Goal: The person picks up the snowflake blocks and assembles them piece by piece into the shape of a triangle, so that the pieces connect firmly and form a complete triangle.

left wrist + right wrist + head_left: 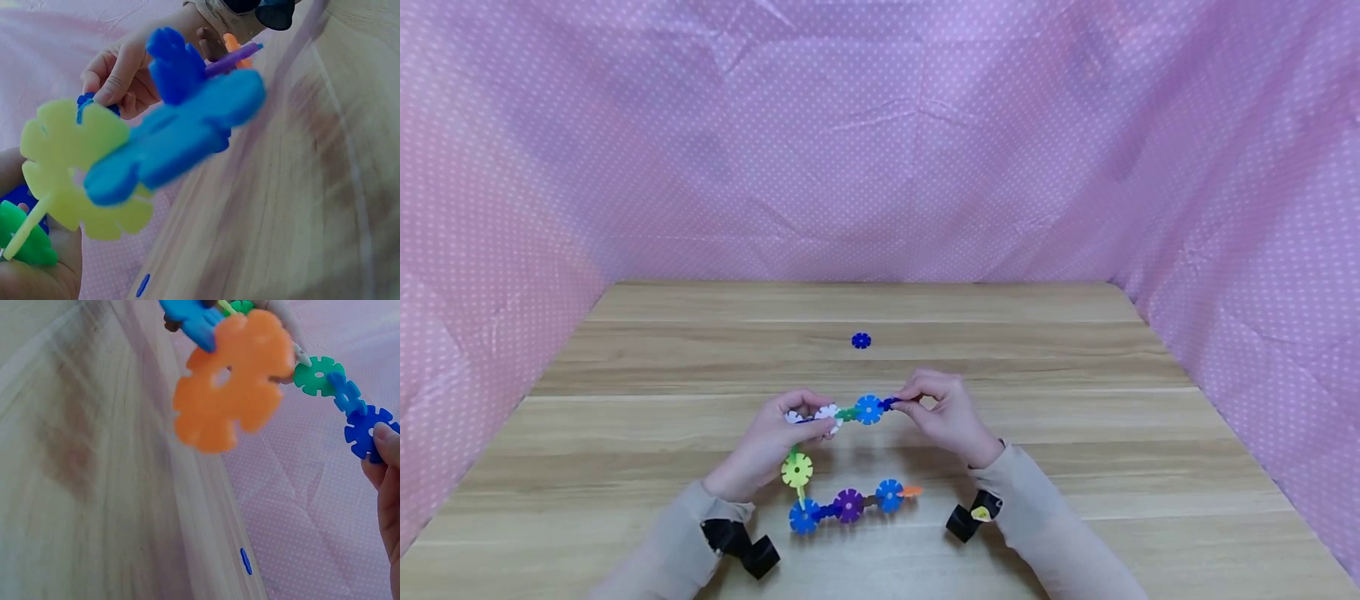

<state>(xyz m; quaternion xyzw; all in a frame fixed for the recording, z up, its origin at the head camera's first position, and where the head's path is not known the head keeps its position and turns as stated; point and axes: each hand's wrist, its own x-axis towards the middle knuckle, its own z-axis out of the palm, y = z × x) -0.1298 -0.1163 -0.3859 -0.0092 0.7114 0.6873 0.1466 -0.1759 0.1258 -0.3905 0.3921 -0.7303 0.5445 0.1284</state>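
A chain of slotted plastic snowflake discs hangs between the two hands in an open loop. My left hand (765, 440) grips it near a white disc (828, 413), with the thumb across the front. A green disc (847, 414) and a light blue disc (869, 409) lead from there to a dark blue disc (359, 436), pinched by the right hand (949, 419) between thumb and fingers. Below the left hand, a yellow disc (797, 470) runs down to a blue corner disc (803, 517). Along the bottom row come a purple disc (848, 506), another blue disc (890, 496) and an orange end disc (912, 492).
One loose dark blue disc (861, 341) lies on the wooden table (700, 333) beyond the hands. Pink dotted cloth (880, 167) surrounds the table at the back and sides. Each wrist carries a black camera mount.
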